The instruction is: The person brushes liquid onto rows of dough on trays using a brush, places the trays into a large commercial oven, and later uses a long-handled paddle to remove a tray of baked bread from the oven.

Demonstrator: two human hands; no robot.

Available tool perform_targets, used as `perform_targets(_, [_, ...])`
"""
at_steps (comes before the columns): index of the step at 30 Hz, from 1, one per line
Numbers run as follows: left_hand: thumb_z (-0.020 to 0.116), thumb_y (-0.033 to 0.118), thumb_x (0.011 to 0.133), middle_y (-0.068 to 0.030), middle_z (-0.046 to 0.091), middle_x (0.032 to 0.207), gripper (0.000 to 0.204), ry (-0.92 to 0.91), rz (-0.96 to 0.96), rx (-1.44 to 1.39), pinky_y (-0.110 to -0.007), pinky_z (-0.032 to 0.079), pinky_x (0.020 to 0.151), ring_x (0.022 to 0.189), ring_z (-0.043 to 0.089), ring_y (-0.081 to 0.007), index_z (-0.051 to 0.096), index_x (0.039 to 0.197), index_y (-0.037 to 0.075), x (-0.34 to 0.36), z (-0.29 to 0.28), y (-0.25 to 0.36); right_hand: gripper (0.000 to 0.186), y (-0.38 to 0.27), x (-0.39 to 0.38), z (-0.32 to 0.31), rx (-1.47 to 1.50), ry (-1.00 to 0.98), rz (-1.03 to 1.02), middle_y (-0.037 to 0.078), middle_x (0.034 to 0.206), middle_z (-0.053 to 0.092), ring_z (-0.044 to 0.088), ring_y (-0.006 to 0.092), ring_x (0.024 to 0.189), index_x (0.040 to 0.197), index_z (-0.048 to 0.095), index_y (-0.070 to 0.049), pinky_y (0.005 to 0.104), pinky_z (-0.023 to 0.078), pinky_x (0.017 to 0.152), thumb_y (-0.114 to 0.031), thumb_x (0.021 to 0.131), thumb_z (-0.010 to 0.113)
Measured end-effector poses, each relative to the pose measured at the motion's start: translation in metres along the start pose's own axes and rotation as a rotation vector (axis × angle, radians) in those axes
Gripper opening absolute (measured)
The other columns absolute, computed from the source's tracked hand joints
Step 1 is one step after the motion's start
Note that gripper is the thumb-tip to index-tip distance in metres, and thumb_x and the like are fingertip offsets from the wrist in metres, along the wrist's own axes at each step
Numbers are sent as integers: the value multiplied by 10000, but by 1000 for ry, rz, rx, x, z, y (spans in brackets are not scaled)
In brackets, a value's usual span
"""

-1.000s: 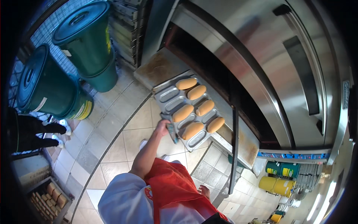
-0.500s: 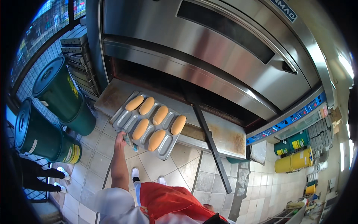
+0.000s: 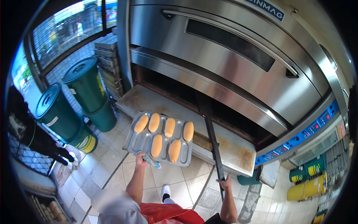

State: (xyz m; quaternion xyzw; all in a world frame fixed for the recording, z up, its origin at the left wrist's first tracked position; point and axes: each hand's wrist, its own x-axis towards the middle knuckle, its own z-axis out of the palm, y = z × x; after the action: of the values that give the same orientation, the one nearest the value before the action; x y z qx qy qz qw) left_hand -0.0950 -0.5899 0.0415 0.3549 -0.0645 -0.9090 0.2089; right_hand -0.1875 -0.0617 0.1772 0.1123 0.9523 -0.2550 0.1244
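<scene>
A metal bun pan (image 3: 135, 144) with oblong moulds holds several golden-brown bread rolls (image 3: 156, 145), while other moulds are bare. My left hand (image 3: 140, 162) is closed on the pan's near edge with a patterned cloth (image 3: 152, 162) in its grip. The pan's far side lies over or against the worn metal ledge (image 3: 238, 155) before the oven. A long dark bar (image 3: 213, 143) slants out of the low oven opening toward me. At its near end is my right hand (image 3: 226, 183), fingers closed around the bar. The bar's far end is hidden inside the oven.
The steel deck oven (image 3: 164, 33) fills the far side, with a blue control panel (image 3: 298, 134) at right. Lidded green bins (image 3: 63, 112) and stacked pans (image 3: 108, 67) stand at left. Another person's dark-clothed legs (image 3: 44, 145) show there. A yellow bin (image 3: 305, 186) is far right.
My right hand has come up from near the apron and taken hold of the bar. My left hand still holds the pan. The view has turned, shifting the scene rightward.
</scene>
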Motion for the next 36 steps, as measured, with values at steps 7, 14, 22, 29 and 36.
perform_targets(7, [511,39,643,-120,584,945,306,-43,56,-141,-441,431,974,941,568,-308,537,946,8,-145,-124,50,394,18,-142,112,25,-1,60,215,821,662,653,336,790,883,663,9,410,507,715,-268,607,708])
perform_targets(14, [539,51,630,-74,587,872,185,-9,115,-103,-396,481,861,857,576,-271,534,814,63,-257,-245,110,435,91,-402,160,-90,-16,319,228,876,649,635,332,775,984,628,31,411,499,715,-263,668,678])
perform_targets(22, [550,109,588,-32,517,728,137,-108,143,-40,-375,484,697,702,539,-240,468,698,121,-358,-370,201,475,148,-630,129,-71,81,552,255,904,633,614,345,738,1003,606,46,418,495,700,-329,716,661])
perform_targets(29, [548,64,582,-62,578,849,247,-33,263,-175,-419,463,862,848,578,-274,538,827,96,-403,-427,231,519,135,-657,55,-36,338,391,278,928,619,596,357,707,1018,586,59,425,491,687,-386,758,647])
perform_targets(36, [521,49,634,-108,611,954,319,-80,314,-380,-428,446,924,920,581,-306,552,950,21,-436,-431,199,508,-94,-502,-119,522,559,-617,228,984,617,594,270,888,1214,510,40,337,450,792,-93,731,594])
